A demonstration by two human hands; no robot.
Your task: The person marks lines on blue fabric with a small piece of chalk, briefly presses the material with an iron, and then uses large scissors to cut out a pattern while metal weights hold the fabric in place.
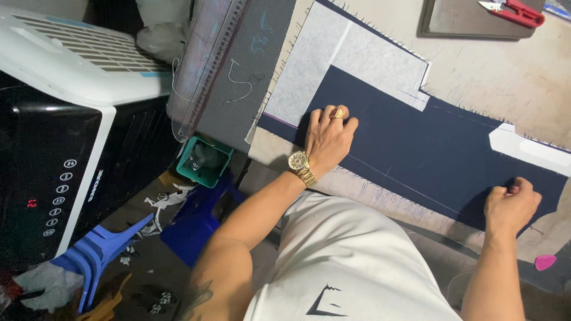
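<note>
here, a worn pale surface (476,77) carries a long navy cloth panel (428,148), the landmark for all else. a grey-white interfacing piece (345,65) overlaps the panel's upper left end. the left hand (327,139) presses flat on that end, fingers together. the right hand (511,205) is at the panel's lower right edge, fingers curled shut on it. red snips (514,10) lie far above.
</note>
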